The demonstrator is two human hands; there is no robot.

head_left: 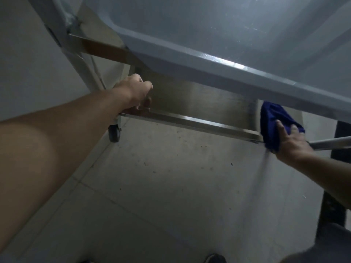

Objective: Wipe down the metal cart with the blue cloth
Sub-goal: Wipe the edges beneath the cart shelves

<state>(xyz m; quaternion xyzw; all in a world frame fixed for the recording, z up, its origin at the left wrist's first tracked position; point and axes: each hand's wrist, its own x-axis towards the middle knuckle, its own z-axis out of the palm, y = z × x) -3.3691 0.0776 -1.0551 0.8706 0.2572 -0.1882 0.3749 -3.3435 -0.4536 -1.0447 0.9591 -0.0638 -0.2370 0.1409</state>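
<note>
Below, left hand [137,91] grips cart [199,122], right [293,144] presses cloth [273,120].

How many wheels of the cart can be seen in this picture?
1. A dark wheel sits under the cart corner that the left hand grips. Others may be hidden.

Left hand [135,92] and right hand [292,141] extend from bare forearms [57,139]; dark shoe [215,258].
</note>
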